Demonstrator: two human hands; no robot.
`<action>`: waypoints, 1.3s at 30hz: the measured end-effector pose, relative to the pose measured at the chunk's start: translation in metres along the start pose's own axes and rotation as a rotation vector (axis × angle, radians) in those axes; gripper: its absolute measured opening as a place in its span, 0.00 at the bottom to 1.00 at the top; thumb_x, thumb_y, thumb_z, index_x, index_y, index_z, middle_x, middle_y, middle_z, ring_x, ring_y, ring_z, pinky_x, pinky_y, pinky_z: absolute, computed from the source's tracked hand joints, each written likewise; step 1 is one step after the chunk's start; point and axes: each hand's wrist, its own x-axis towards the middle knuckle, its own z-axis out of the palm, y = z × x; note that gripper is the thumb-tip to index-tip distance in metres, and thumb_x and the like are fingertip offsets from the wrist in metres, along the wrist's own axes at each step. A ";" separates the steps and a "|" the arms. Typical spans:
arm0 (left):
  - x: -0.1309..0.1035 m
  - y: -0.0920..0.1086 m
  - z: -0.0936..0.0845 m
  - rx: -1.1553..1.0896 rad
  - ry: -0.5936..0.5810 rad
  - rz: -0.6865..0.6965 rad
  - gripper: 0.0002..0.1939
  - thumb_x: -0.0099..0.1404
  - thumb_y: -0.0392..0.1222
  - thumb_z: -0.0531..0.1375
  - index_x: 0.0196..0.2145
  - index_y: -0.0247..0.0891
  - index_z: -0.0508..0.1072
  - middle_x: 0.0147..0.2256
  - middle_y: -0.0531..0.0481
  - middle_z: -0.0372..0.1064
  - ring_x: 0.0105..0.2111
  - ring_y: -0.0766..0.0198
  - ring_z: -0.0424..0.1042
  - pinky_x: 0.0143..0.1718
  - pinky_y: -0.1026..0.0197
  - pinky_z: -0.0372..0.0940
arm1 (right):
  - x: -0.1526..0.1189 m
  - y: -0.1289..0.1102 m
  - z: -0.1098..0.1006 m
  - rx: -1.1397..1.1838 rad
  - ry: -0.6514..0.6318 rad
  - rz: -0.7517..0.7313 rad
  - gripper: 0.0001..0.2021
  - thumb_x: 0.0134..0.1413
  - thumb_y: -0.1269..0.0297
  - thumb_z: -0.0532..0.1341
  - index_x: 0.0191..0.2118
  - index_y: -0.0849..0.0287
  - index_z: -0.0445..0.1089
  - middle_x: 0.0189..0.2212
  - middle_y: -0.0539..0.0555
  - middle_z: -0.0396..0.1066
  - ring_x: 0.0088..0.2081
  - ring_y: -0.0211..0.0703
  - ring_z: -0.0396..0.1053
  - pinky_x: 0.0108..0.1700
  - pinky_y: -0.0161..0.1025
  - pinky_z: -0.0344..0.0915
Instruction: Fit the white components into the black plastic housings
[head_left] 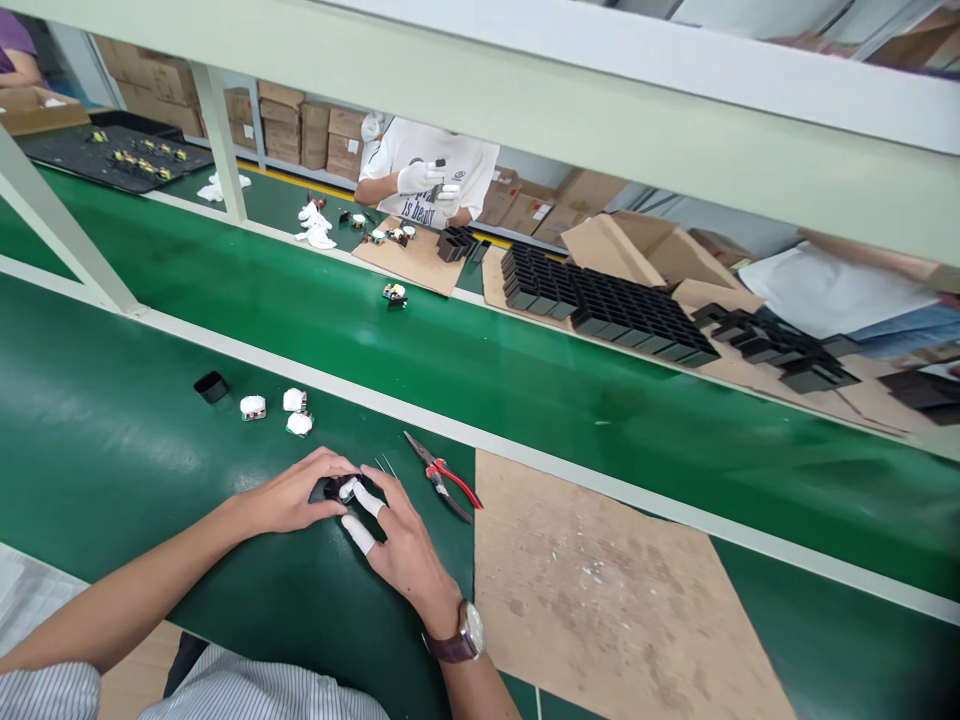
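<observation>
Just above the green bench, my left hand (300, 490) curls around a small black plastic case (330, 489). From the other side my right hand (401, 530) grips the case too, with white covers on two fingers and a watch on the wrist. One covered finger presses on a small white-topped circuit board (346, 490) at the case's opening; fingers hide much of both. Ahead lie white-topped circuit boards (253, 407), several in a loose group, beside a black open case (211, 387). Red-and-black pliers (442, 477) rest right of my hands.
A stained cardboard sheet (600, 580) covers the bench at right. Beyond a pale rail (315, 374) runs a green conveyor (315, 300) carrying one circuit board (394, 295). Across it, a gloved co-worker (431, 170) handles a dark part near rows of black cases (600, 300). A beam (480, 90) crosses above.
</observation>
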 end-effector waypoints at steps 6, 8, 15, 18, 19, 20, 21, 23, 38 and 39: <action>-0.001 0.000 -0.002 0.076 -0.018 0.099 0.08 0.76 0.38 0.59 0.51 0.43 0.72 0.55 0.45 0.73 0.54 0.57 0.76 0.55 0.55 0.71 | 0.003 -0.002 0.005 -0.012 0.021 -0.003 0.17 0.70 0.73 0.56 0.60 0.56 0.69 0.54 0.62 0.71 0.55 0.51 0.72 0.56 0.50 0.76; 0.000 -0.002 -0.002 0.092 -0.003 0.194 0.06 0.76 0.37 0.59 0.48 0.42 0.74 0.55 0.43 0.74 0.53 0.57 0.76 0.54 0.57 0.72 | 0.004 -0.004 0.004 -0.076 -0.011 -0.012 0.14 0.70 0.72 0.57 0.57 0.58 0.71 0.51 0.63 0.71 0.53 0.54 0.73 0.52 0.51 0.77; 0.002 -0.007 -0.003 0.123 0.040 0.287 0.06 0.75 0.37 0.60 0.44 0.40 0.78 0.53 0.41 0.76 0.49 0.57 0.79 0.52 0.58 0.73 | 0.003 0.002 0.006 0.062 0.039 0.019 0.15 0.71 0.69 0.59 0.60 0.56 0.68 0.50 0.59 0.73 0.51 0.49 0.74 0.52 0.48 0.77; 0.002 -0.006 -0.003 0.126 0.047 0.287 0.06 0.74 0.36 0.61 0.45 0.41 0.79 0.53 0.41 0.76 0.50 0.56 0.79 0.52 0.57 0.74 | 0.001 0.005 0.005 0.025 0.014 0.021 0.15 0.71 0.68 0.58 0.60 0.56 0.68 0.51 0.60 0.74 0.51 0.50 0.75 0.52 0.49 0.76; 0.002 -0.006 -0.003 0.132 0.053 0.290 0.07 0.74 0.36 0.61 0.46 0.41 0.79 0.53 0.41 0.76 0.50 0.56 0.79 0.52 0.56 0.74 | 0.000 0.005 0.004 0.012 -0.007 0.028 0.15 0.71 0.68 0.58 0.60 0.55 0.69 0.51 0.60 0.74 0.51 0.50 0.75 0.52 0.50 0.77; 0.002 -0.005 -0.003 0.139 0.059 0.294 0.08 0.74 0.35 0.62 0.47 0.42 0.79 0.53 0.41 0.76 0.50 0.55 0.79 0.52 0.56 0.74 | 0.000 0.006 0.003 0.022 -0.027 0.036 0.15 0.71 0.68 0.59 0.60 0.55 0.70 0.52 0.60 0.74 0.51 0.50 0.75 0.52 0.50 0.77; 0.003 -0.005 -0.002 0.145 0.063 0.300 0.09 0.73 0.35 0.62 0.49 0.42 0.79 0.53 0.41 0.76 0.49 0.55 0.79 0.52 0.56 0.74 | -0.001 0.008 0.002 0.057 -0.032 0.045 0.15 0.71 0.68 0.59 0.60 0.54 0.70 0.52 0.59 0.74 0.51 0.49 0.75 0.52 0.49 0.77; 0.003 -0.004 -0.002 0.143 0.062 0.314 0.11 0.73 0.34 0.62 0.50 0.43 0.79 0.53 0.40 0.76 0.49 0.56 0.79 0.50 0.57 0.74 | -0.002 0.011 -0.001 0.172 0.018 0.071 0.15 0.72 0.69 0.59 0.60 0.53 0.69 0.52 0.57 0.74 0.51 0.47 0.76 0.52 0.46 0.76; 0.015 0.003 0.013 -0.781 0.443 -0.181 0.11 0.66 0.46 0.71 0.41 0.38 0.78 0.36 0.47 0.80 0.35 0.59 0.81 0.39 0.57 0.79 | -0.003 0.029 -0.004 -0.422 0.123 0.161 0.15 0.71 0.64 0.58 0.59 0.62 0.71 0.50 0.64 0.72 0.50 0.58 0.71 0.54 0.58 0.72; 0.017 0.004 0.011 -0.920 0.468 -0.239 0.13 0.65 0.47 0.72 0.41 0.37 0.78 0.36 0.48 0.80 0.34 0.60 0.81 0.38 0.58 0.80 | -0.004 0.030 -0.004 -0.441 0.116 0.168 0.16 0.71 0.64 0.59 0.59 0.62 0.70 0.50 0.65 0.72 0.50 0.59 0.71 0.54 0.58 0.72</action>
